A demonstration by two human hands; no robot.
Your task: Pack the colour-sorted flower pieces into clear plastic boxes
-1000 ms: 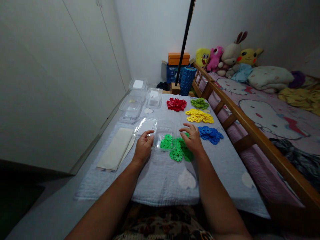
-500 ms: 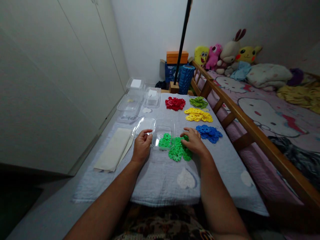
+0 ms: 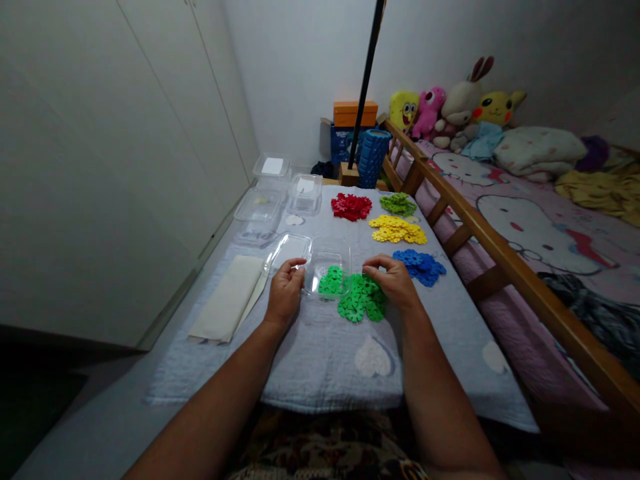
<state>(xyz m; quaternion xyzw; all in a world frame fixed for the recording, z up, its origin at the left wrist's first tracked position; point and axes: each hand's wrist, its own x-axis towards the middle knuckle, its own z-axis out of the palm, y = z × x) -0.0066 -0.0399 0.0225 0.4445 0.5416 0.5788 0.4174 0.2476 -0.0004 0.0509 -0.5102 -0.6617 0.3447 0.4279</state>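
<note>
clear box (image 3: 327,253) is held at its left edge by the left hand (image 3: 284,293); green pieces (image 3: 357,303) are touched by the curled right hand (image 3: 397,283), grasp can't be told.

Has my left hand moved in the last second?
No. The left hand still grips the left rim of the clear container, beside the folded white sheet.

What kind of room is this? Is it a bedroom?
Most likely a bedroom, maybe a child's: a bed with a wooden rail, stuffed toys piled at its far end, and a pillow beside them.
</note>
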